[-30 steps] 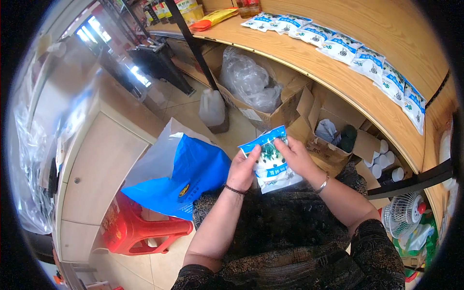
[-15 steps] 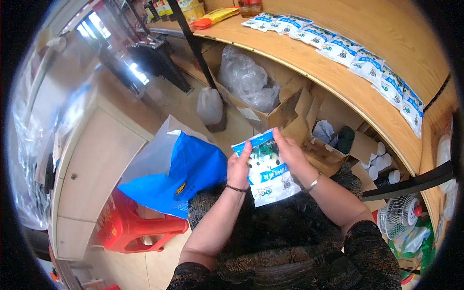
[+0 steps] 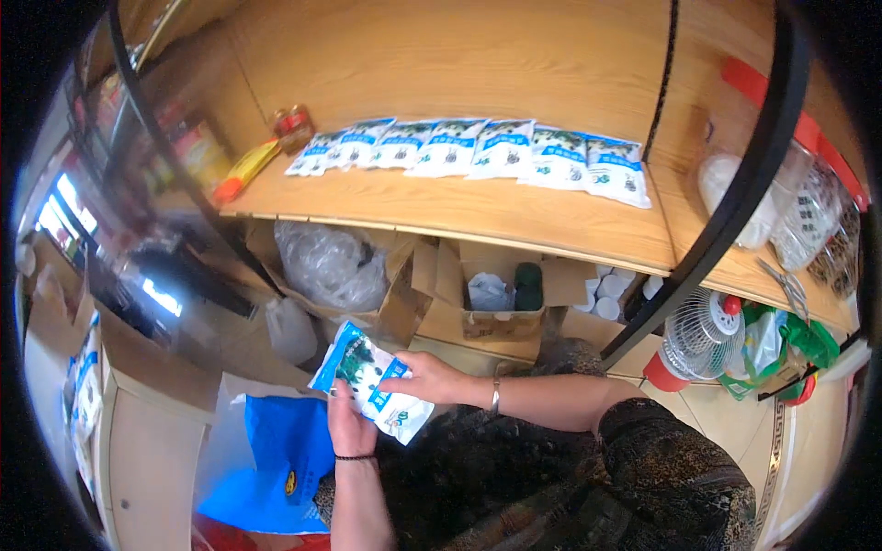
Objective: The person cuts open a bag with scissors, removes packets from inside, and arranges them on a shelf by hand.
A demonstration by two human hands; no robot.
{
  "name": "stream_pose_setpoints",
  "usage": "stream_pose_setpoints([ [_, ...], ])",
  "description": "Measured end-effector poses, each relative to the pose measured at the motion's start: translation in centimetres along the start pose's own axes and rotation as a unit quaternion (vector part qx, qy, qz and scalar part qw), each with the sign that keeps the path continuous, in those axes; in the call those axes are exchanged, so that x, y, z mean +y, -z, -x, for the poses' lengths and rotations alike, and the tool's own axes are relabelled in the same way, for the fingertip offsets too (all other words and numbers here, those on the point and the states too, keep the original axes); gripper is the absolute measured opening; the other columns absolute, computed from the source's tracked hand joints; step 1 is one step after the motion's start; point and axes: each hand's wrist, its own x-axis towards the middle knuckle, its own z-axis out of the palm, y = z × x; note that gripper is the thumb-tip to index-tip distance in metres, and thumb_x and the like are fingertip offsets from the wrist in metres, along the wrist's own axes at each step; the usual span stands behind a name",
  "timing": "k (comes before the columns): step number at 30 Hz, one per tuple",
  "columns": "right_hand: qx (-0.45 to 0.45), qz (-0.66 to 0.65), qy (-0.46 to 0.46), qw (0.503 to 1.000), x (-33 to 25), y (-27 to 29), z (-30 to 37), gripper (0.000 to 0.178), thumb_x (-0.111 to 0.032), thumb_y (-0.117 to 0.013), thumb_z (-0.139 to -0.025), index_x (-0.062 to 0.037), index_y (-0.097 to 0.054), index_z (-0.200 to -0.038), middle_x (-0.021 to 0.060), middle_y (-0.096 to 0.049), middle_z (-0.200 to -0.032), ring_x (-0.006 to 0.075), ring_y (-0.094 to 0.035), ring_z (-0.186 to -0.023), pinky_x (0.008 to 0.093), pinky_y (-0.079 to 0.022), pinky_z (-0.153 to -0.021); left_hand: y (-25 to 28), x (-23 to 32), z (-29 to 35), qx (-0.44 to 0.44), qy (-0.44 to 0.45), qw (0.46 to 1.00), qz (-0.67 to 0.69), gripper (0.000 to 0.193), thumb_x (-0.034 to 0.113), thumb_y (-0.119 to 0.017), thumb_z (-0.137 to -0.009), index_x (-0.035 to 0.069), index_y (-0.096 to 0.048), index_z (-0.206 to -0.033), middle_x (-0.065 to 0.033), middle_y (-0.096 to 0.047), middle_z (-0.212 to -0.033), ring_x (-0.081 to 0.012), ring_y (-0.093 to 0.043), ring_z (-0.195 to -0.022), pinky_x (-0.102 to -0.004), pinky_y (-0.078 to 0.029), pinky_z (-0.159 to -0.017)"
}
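Note:
Both hands hold a blue-and-white plastic packet, tilted in front of my body below the shelf edge. My left hand grips its lower left side, thumb on the front. My right hand is closed on its right side, with fingers over the front. Similar packets lie side by side in a row on the wooden shelf. A large blue bag with a whitish upper part stands left of my left hand.
Under the shelf are a carton of clear plastic bags, an open carton and white-lidded containers. A white fan stands at right, past a black post. A pale cabinet is at left.
My view has turned right and up, facing the packet row more squarely. My right hand has shifted from the packet's top edge to its side, and the packet has tilted.

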Motion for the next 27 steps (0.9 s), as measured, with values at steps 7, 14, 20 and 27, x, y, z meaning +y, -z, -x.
stream_pose_setpoints([
  [7,0.223,-0.050,-0.010,0.974,-4.9,4.4,4.3,0.025,-0.021,-0.060,-0.084,-0.0014,-0.058,-0.100,0.0040,-0.062,-0.084,0.0082,-0.056,-0.074,0.0256,-0.048,-0.064,-1.7,0.0,1.4,-0.126,0.076,0.979,-0.140,0.044,0.011,-0.059,-0.084,0.005,-0.040,-0.123,-0.0083,-0.055,-0.108,-0.0164,-0.056,-0.094,-0.0299,-0.049,-0.077],
  [14,0.537,-0.122,0.199,0.811,-14.1,18.8,7.8,0.045,-0.030,-0.059,-0.085,0.0012,-0.046,-0.115,0.0078,-0.059,-0.096,0.0145,-0.057,-0.081,0.0277,-0.048,-0.068,-1.1,0.5,0.9,-0.026,0.094,0.977,-0.192,0.024,0.011,-0.056,-0.086,0.001,-0.053,-0.107,-0.0090,-0.060,-0.093,-0.0162,-0.060,-0.083,-0.0273,-0.050,-0.070],
  [20,0.662,-0.096,0.170,0.723,-15.1,32.6,9.5,0.024,-0.020,-0.064,-0.079,-0.0043,-0.051,-0.092,0.0049,-0.056,-0.073,0.0140,-0.052,-0.054,0.0285,-0.038,-0.038,-2.5,-0.9,1.7,-0.101,0.113,0.955,-0.257,0.021,0.010,-0.058,-0.085,0.001,-0.055,-0.104,-0.0059,-0.061,-0.090,-0.0135,-0.059,-0.081,-0.0251,-0.049,-0.070],
  [27,0.835,0.194,-0.099,0.505,-12.1,38.9,12.9,0.039,-0.033,-0.061,-0.077,-0.0050,-0.056,-0.104,0.0147,-0.058,-0.102,0.0306,-0.059,-0.089,0.0440,-0.048,-0.068,-2.1,-1.0,2.4,-0.144,0.090,0.946,-0.275,0.022,0.008,-0.058,-0.085,0.000,-0.055,-0.104,-0.0039,-0.060,-0.087,-0.0114,-0.058,-0.079,-0.0240,-0.047,-0.069],
])
